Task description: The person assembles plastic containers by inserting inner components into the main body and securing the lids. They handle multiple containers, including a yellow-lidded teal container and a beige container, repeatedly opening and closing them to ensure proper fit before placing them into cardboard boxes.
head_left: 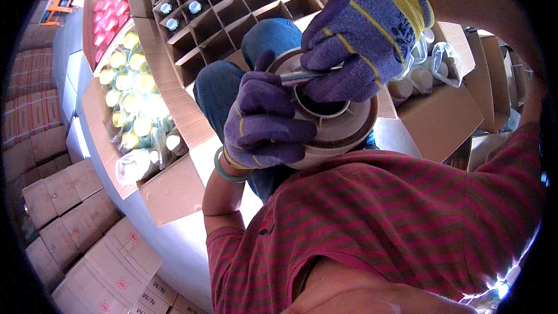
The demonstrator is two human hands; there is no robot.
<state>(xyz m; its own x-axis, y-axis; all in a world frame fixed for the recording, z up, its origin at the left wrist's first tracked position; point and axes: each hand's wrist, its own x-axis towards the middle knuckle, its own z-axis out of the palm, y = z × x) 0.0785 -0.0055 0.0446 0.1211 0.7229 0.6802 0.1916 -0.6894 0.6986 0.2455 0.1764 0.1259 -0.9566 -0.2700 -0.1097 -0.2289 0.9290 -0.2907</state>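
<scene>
With the gloved right hand [360, 38], pinches a short silver rod [299, 77] between bent fingers, just above the dark hole of a round pale drum [357, 121]. With the gloved left hand [264, 122], curls bent fingers over the drum's left side, close to the rod's end; cannot tell any grip on the rod there. Has the drum over the lap, between blue jeans [218, 90] and a striped shirt [378, 215]; wears a green bangle [228, 172] on the left wrist. Points both knees toward a divided box [165, 81], partly filled with capped bottles [195, 7]. Has to the left yellow-capped bottles [122, 81] in an open box, bright pink packs [109, 14] beyond, and stacked cartons [70, 221] farther out. Has to the right bagged, pale-topped containers [419, 78] in another open box.
</scene>
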